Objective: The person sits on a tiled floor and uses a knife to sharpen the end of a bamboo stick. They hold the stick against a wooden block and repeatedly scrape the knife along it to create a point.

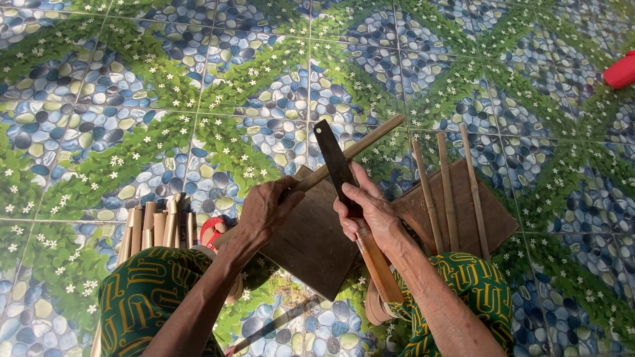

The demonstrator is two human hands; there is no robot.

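My left hand grips a long bamboo strip that slants up to the right over a dark wooden board. My right hand holds a knife with a dark flat blade and a wooden handle; the blade points up and away, lying against the bamboo strip. Both hands sit close together above the board, between my knees in green and yellow patterned cloth.
Three thin bamboo sticks lie on a second brown board at the right. A bundle of short split bamboo pieces lies at the left. The floor is tiled with a pebble and leaf pattern. A red object shows at the right edge.
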